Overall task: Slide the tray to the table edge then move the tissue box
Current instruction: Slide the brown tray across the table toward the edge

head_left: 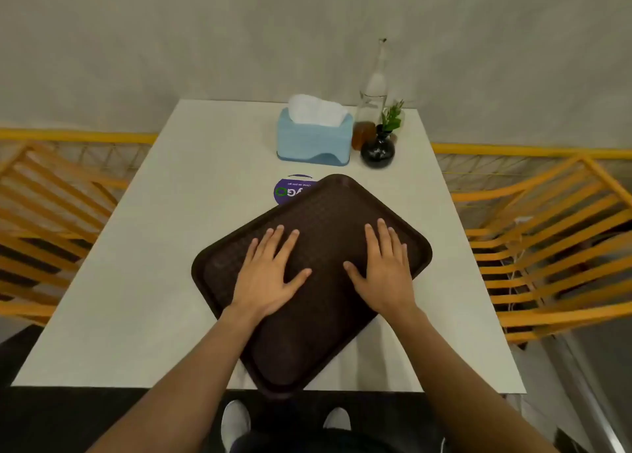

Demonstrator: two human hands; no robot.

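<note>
A dark brown textured tray point(328, 213) lies turned at an angle on the white table point(143, 281). Its near corner reaches just past the table's front edge. My left hand point(268, 275) rests flat on the tray's left half, fingers spread. My right hand point(384, 271) lies flat on its right half, also spread. Both palms press on the tray and neither grips anything. A light blue tissue box point(313, 141) with white tissue sticking out stands at the far middle of the table, apart from the tray.
A round purple sticker point(285, 189) is partly under the tray's far corner. Right of the tissue box stand a clear glass bottle point(374, 87), a small amber jar point(364, 134) and a black vase with a green sprig point(378, 150). Orange slatted chairs point(547, 247) flank both sides.
</note>
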